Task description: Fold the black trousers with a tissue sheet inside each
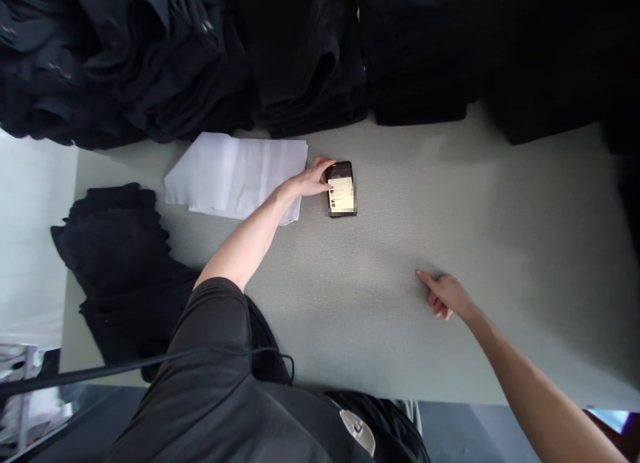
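Table (500, 216): grey top, fills most of the frame, left of center through to the right edge.

Dark stacks (300, 49): folded black garments in several piles, across the whole top of the frame, along the table's far side. Too dark at upper right to separate the layers.

Shirt (210, 383): black, on the person, lower left to bottom center. Its short sleeve ends above the left elbow area; left forearm runs up and right from there.

Left pile (115, 243): more black garments, heaped on the table at left of frame, partly behind the sleeve.

White cloth (240, 173): folded flat, upper left of center, just below the dark stacks. Left wrist crosses its right edge.

Cable (100, 373): black, in from the left edge at lower left, over the sleeve, hooks down near bottom center.

Right hand (447, 295): right of center. Half open, index out toward the left, other fingers loosely curled. Fingertip at or just over bare table; can't tell if touching.

Left hand (311, 178): just above center. Thumb and index spread wide, 2 tips on the phone's left side and top-left corner.

Phone (341, 195): 1 unit, just above frame center, flat on table, screen lit pale yellow.

Patch (358, 432): light oval, bottom center, on black fabric.
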### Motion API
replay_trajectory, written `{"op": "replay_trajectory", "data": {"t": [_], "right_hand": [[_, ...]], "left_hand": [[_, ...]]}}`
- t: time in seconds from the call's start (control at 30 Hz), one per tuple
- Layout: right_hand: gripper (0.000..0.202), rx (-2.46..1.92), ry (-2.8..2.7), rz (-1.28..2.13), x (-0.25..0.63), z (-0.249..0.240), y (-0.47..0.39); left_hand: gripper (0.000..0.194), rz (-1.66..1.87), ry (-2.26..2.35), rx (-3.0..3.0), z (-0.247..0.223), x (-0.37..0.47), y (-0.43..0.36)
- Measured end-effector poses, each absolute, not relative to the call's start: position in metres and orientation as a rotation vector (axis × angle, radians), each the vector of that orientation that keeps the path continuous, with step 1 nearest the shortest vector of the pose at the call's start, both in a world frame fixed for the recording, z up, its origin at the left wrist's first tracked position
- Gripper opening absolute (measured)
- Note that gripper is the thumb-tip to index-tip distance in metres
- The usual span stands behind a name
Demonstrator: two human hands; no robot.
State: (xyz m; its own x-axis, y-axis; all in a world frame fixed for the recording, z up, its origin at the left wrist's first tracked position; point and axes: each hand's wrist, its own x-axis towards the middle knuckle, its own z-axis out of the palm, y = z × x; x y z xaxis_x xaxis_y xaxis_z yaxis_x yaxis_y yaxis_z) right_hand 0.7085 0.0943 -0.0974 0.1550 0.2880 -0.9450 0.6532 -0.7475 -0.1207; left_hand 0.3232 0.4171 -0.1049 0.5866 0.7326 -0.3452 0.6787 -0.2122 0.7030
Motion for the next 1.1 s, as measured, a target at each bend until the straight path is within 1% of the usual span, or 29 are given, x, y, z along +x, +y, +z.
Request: {"op": "replay_trajectory", "data": {"t": [0.23, 0.43, 0.57, 1.1], "right_hand": [[0.091, 2.135, 0.902, -1.626, 0.7093, -0.0990, 0.0931], [0.090, 2.149, 0.904, -1.619, 0.7074, -0.0954, 0.0948], [0.091, 2.125, 0.901, -1.593, 0.7056, -0.0917, 0.0968], [0.090, 2.159, 0.900, -1.630, 0.7085, -0.0966, 0.0939]], "left_hand": [[0.093, 0.076, 1.143, 1.953, -0.1000, 0.3257, 0.4137], [0.086, 0.071, 1.145, 1.934, -0.1008, 0.3251, 0.4142], [0.085, 0.078, 1.149, 1.940, -0.1015, 0.3246, 0.4139], [0.096, 0.125, 1.124, 1.943, -0.1025, 0.3243, 0.4144]]}}
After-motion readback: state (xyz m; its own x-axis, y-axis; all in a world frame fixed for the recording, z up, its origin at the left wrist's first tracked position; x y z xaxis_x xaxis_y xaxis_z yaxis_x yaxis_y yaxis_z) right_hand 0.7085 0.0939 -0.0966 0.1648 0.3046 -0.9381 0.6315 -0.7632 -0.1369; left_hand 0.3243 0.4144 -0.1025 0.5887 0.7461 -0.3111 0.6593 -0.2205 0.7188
